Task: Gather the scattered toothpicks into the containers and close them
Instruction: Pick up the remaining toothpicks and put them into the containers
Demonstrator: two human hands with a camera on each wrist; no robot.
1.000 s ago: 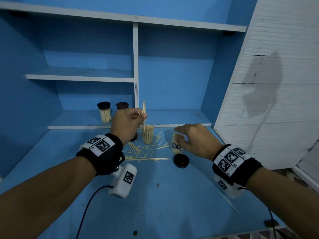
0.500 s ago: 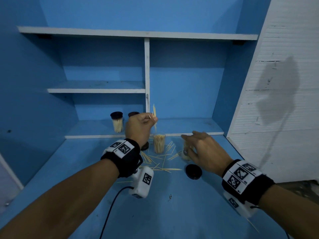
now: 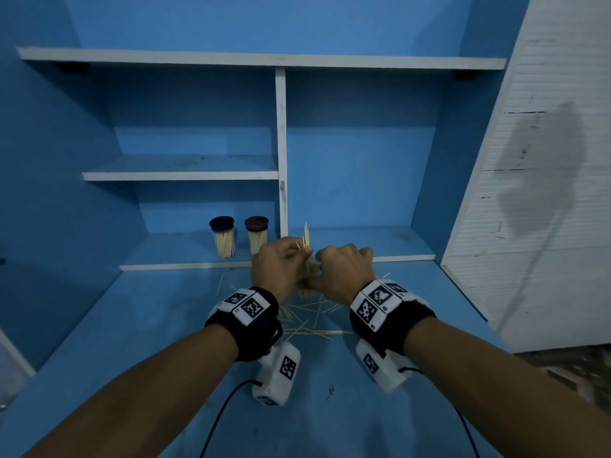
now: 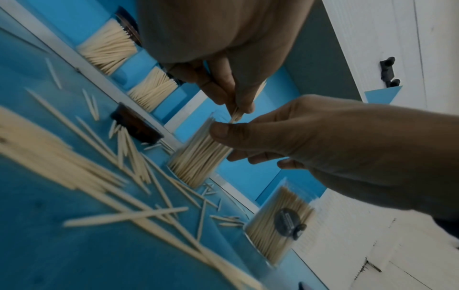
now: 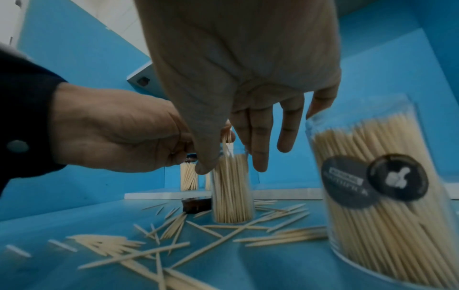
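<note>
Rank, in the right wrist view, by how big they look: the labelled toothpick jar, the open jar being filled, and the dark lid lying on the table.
1. Labelled toothpick jar, though it sits nearest the camera.
2. Open jar being filled.
3. Dark lid, partly hidden behind that jar.

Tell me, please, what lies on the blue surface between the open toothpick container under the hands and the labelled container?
Loose toothpicks lie scattered between the open container and the labelled container, nothing else; the right wrist view shows it best.

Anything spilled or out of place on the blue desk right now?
Yes. Loose toothpicks lie scattered across the desk around two open containers, and a dark lid sits off beside one. The two capped containers on the shelf look tidy.
</note>
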